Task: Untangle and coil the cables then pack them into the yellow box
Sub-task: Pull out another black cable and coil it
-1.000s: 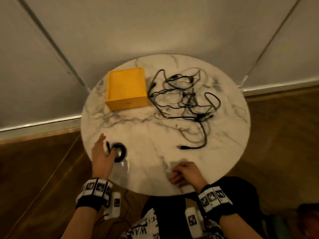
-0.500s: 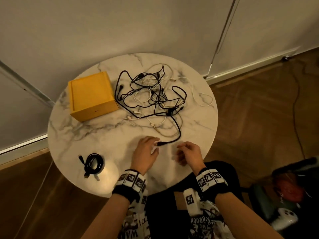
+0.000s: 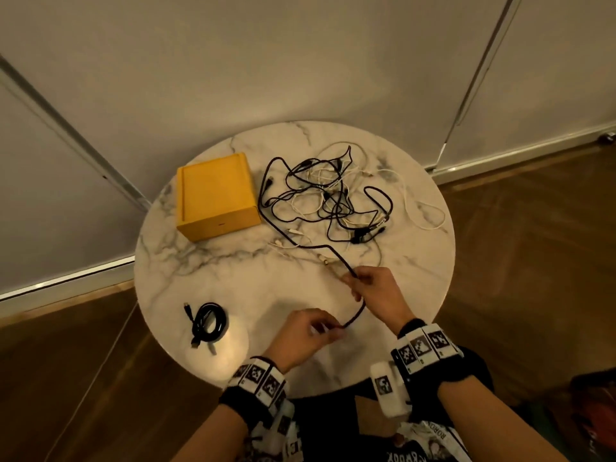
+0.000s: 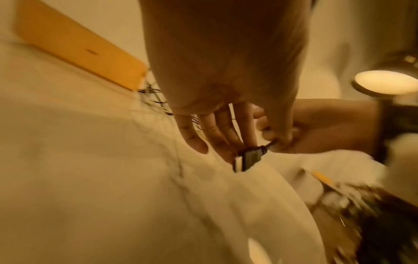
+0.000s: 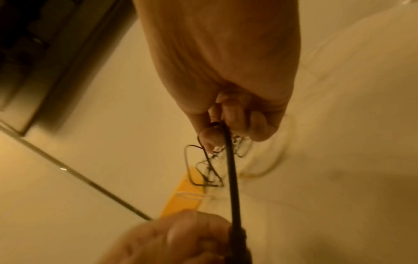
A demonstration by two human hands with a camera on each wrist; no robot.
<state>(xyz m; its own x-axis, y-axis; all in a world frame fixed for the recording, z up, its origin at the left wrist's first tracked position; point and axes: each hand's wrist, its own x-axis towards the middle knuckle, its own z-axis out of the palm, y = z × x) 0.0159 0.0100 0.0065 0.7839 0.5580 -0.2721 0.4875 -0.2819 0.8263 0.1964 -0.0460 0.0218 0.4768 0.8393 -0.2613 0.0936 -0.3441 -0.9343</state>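
Note:
A tangle of black and white cables (image 3: 333,198) lies on the round marble table (image 3: 200,278), right of the open yellow box (image 3: 215,195). One black cable (image 3: 356,316) runs from the tangle toward me. My left hand (image 3: 320,328) pinches its plug end (image 4: 247,159) at the near middle of the table. My right hand (image 3: 363,281) grips the same cable (image 5: 233,178) a little farther along, closer to the tangle. A coiled black cable (image 3: 208,323) lies at the near left of the table.
The table stands against pale wall panels (image 3: 300,61), with wooden floor (image 3: 533,261) to both sides. A lit round lamp (image 4: 385,84) shows at the right of the left wrist view. My patterned clothing (image 3: 416,441) is at the bottom edge.
My left hand left the coiled cable, crossed to the near middle and took the black plug end. My right hand has closed on the same cable and lifted it off the table.

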